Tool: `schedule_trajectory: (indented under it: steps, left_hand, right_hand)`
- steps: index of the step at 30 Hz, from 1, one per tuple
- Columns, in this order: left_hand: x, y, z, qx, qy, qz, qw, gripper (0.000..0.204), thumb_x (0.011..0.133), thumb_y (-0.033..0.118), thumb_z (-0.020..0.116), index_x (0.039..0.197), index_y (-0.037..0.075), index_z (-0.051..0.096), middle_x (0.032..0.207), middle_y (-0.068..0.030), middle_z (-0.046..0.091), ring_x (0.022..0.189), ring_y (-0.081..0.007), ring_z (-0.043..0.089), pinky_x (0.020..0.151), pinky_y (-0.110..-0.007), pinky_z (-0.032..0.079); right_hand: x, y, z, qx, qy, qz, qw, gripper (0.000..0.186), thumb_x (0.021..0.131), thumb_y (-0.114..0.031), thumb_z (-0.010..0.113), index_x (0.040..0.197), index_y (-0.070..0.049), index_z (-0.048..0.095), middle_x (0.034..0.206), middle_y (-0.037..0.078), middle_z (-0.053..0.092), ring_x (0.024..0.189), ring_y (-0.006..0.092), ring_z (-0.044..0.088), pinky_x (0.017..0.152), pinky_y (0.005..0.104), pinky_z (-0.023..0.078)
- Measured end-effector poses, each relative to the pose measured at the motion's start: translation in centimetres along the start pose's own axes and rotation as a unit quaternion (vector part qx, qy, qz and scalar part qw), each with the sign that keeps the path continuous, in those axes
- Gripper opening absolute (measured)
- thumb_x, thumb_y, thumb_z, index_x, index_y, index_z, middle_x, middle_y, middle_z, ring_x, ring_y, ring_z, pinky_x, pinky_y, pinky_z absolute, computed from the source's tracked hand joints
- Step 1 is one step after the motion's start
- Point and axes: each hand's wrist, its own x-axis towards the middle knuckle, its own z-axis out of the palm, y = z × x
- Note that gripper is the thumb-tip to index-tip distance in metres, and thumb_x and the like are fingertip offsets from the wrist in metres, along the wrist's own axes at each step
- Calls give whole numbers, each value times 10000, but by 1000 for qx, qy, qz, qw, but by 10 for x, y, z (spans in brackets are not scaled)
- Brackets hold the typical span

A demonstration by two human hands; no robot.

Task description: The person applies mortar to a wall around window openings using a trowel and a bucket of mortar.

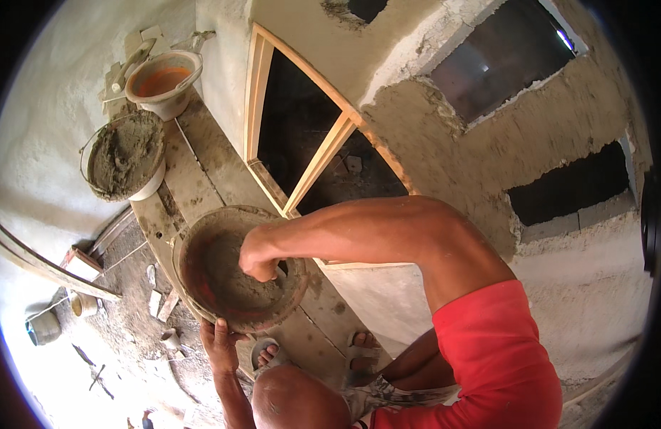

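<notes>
A wide round basin (299, 275), crusted with dried mortar, stands on the wooden planks in front of me. Wet grey mortar (225, 261) covers its bottom. My left hand (222, 345) grips the basin's near rim, with the thumb up over the edge. Inside the basin, my right hand (259, 255) is closed low over the mortar. A small pale and dark piece shows below its fingers, but I cannot make out what it is.
A bucket of mortar (127, 157) and a pale basin with an orange inside (165, 82) stand farther along the planks (223, 175). The planks' left edge drops to a littered floor (141, 286). A wooden window frame (323, 161) and a rough wall (480, 171) with openings lie right.
</notes>
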Motion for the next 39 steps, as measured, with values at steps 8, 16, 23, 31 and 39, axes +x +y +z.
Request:
schedule_trajectory:
  steps: [8,16,23,31,39]
  left_hand:
    - [-2,-4,-3,10,28,-2,1000,602,954,384,623,1382,20,408,1156,-116,599,849,-181,644,521,-290,565]
    - [0,-4,-7,-20,-30,-10,999,573,970,353,604,1397,30,399,1226,-128,587,897,-194,660,559,-300,600]
    - [4,-8,-27,45,-9,-58,997,700,919,439,670,1452,95,374,1277,-99,580,983,-233,633,642,-349,513]
    - [39,-6,-75,297,189,-6,936,853,831,494,749,1440,90,309,1278,-145,520,1065,-316,557,883,-466,506]
    - [49,139,125,500,-11,436,749,494,1000,260,564,1395,-9,437,1206,-194,588,926,-277,605,752,-405,543]
  right_hand:
    - [-26,11,62,496,125,-34,859,302,897,-244,613,832,51,622,662,156,591,575,256,589,522,438,486]
    - [-58,22,79,56,549,1,834,126,717,-112,631,607,-64,669,595,115,642,568,247,642,471,472,506]
    - [-12,-25,104,-69,474,64,876,179,776,-214,653,721,-55,716,751,105,694,730,233,633,521,394,468]
    - [-179,13,248,118,648,48,751,231,853,-236,635,936,-20,637,865,146,597,828,289,562,673,449,502]
    - [-370,-119,496,210,660,648,318,400,806,-52,724,1198,-88,650,1110,140,639,1046,337,576,933,427,477]
